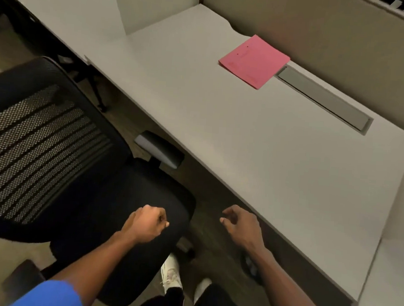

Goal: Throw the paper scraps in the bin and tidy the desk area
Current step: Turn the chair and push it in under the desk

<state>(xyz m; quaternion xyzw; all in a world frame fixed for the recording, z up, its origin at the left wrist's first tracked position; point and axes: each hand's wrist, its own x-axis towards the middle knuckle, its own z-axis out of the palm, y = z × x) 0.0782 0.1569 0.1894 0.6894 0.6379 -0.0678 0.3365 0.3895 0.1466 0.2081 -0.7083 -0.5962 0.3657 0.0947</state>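
A pink paper folder (pixel 254 60) lies flat on the grey desk (pixel 257 142), near the back partition. My left hand (pixel 148 223) hovers over the seat of the black office chair (pixel 96 193) with its fingers curled into a loose fist, and nothing shows in it. My right hand (pixel 241 224) hangs beside the desk's front edge, fingers bent but apart, holding nothing. No paper scraps and no bin are in view.
A grey cable-tray lid (pixel 323 102) runs along the back of the desk beside the folder. The chair's armrest (pixel 159 149) sits just under the desk edge. Beige partitions (pixel 326 37) close the back and right. My white shoes (pixel 172 276) stand on the floor below.
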